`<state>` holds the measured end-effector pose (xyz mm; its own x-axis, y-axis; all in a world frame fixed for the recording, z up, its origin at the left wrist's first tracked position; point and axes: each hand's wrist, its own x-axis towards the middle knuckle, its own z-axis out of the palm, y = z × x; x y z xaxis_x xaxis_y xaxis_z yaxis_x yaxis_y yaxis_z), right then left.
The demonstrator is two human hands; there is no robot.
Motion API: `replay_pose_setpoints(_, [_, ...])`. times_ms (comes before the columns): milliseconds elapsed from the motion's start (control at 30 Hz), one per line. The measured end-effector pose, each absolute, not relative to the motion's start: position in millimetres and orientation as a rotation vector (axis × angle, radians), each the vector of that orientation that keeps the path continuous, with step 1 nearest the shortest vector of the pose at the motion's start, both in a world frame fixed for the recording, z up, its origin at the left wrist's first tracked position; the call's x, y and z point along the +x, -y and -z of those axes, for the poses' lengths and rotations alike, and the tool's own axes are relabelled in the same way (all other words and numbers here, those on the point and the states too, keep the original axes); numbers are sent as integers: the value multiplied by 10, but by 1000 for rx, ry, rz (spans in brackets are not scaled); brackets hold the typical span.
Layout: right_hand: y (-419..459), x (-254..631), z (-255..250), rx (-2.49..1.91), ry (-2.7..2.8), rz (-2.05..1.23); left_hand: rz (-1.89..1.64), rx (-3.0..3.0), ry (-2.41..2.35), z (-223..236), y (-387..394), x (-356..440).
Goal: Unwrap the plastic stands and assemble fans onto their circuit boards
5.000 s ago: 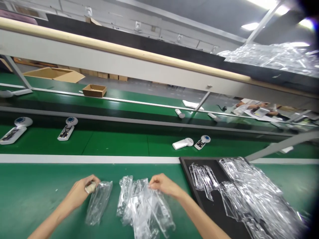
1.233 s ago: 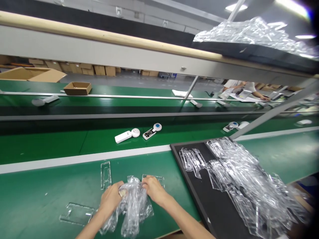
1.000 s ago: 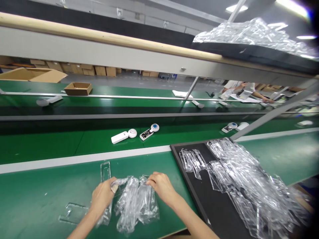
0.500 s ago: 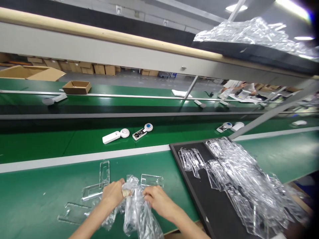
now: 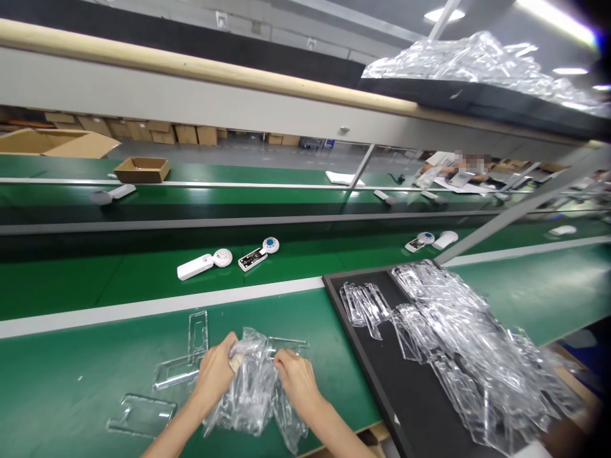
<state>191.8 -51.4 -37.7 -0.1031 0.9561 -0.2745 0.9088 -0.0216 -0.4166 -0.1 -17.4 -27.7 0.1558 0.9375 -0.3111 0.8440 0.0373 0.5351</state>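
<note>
My left hand (image 5: 214, 372) and my right hand (image 5: 296, 381) both grip a crumpled clear plastic bag (image 5: 248, 394) on the green workbench (image 5: 62, 356). A small cream-coloured item (image 5: 235, 362) shows between the left fingers and the bag. Several clear moulded plastic frames lie around my hands: one upright piece (image 5: 197, 337), one flat piece (image 5: 142, 415), and another (image 5: 286, 345) partly hidden under the bag.
A black tray (image 5: 356, 337) heaped with clear plastic pieces (image 5: 458, 331) stands to the right. White handheld devices (image 5: 203, 263) ride a green conveyor belt beyond a white strip. An overhead shelf (image 5: 429, 92) carries more clear plastic.
The clear frames now lie spread on the bench, and both hands have gathered the bag closer together. The white devices on the belt have moved left.
</note>
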Motion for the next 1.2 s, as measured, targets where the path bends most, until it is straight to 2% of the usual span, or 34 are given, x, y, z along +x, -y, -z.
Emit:
replay_pose_setpoints(100, [561,1971,156,-1919,2154,-720,-305,1814,-1688,152,228,-53])
replay_pose_setpoints(300, [604,2077,-332,-1497,2249,-444,-798,2057,-1371,-226,357,-280])
replay_pose_setpoints(467, [497,2050,-726,-1331,2260,-280,-1143,2235,-1203,-514,308,-357])
replay_pose_setpoints(667, [387,2040,-1039,-1210,2209,-236,-1369,2326,-1207,-799,292,-464])
replay_pose_setpoints(1033, [241,1987,-1328,-1042,2191,-291,-1563,2002,-1371,-875,284,-496])
replay_pose_setpoints(1200, [170,2018,-1341,-1025,2203,-266,-1482,1698,-1517,-811,256,-556])
